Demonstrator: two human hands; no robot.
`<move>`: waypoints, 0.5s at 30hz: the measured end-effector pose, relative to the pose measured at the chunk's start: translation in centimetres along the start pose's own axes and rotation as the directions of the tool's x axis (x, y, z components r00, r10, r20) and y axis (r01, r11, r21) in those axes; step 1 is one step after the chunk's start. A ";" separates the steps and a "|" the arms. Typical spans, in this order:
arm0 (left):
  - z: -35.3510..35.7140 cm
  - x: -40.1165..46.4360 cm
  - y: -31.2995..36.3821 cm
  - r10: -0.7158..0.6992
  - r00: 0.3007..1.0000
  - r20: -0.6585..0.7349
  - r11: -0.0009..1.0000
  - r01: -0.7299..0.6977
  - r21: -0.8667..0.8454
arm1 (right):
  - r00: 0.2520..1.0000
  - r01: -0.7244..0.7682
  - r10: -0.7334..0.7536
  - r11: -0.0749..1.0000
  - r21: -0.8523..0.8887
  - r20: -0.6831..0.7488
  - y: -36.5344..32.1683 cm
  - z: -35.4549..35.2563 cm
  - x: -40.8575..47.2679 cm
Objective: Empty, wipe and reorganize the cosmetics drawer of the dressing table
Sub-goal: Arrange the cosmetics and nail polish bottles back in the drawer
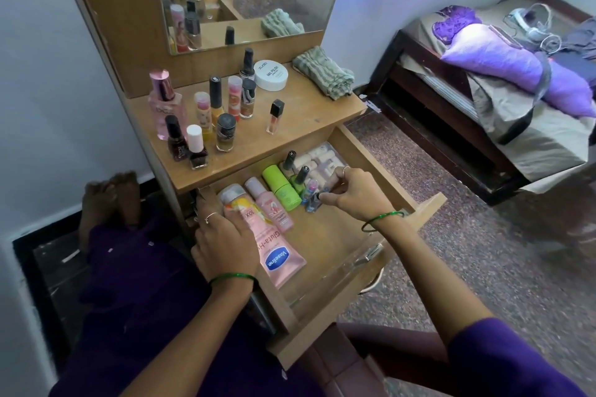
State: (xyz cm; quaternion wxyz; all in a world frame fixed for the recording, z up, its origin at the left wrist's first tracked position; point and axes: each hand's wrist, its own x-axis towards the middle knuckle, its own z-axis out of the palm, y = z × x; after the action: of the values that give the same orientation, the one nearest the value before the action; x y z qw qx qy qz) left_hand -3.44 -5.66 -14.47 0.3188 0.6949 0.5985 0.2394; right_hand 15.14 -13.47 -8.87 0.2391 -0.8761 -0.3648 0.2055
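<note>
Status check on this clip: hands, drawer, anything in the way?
Left hand resting on pink tube. Right hand pinching small bottle in open drawer. Drawer part-filled; more bottles wait on shelf. Nothing blocking.

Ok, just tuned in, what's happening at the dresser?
A person is sorting the open drawer. The right hand pinches a small nail polish bottle among the bottles in the drawer, while the left hand rests on the pink Vaseline tube. More bottles and a folded cloth sit on the tabletop.
</note>
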 end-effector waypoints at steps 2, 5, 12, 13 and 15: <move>0.0 0.0 0.0 -0.001 1.000 -0.002 1.000 0.001 0.010 | 1.000 0.000 0.000 1.000 0.008 -0.006 0.0 0.0 -0.2; 0.0 0.1 0.0 -0.006 1.000 0.004 1.000 0.006 0.018 | 1.000 0.004 -0.004 0.999 0.037 0.004 0.1 0.1 -0.2; -0.5 0.0 0.3 -0.018 1.000 0.005 0.999 0.018 0.037 | 0.995 0.040 -0.033 0.997 -0.072 0.094 -0.2 -1.3 -0.2; -0.4 0.0 0.3 -0.015 1.000 0.008 0.999 0.015 0.042 | 0.997 0.047 -0.040 0.993 -0.105 0.070 -0.6 -2.1 -0.4; -0.2 -0.1 0.3 -0.012 1.000 0.013 0.999 0.011 0.050 | 0.996 0.082 -0.086 0.985 -0.151 -0.020 -1.9 -3.8 -0.7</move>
State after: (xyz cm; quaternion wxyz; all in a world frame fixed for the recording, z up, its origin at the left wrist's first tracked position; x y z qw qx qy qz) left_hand -3.38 -5.73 -14.09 0.3066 0.7009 0.6060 0.2178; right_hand 15.72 -13.80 -4.59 0.1859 -0.8779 -0.4128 0.1557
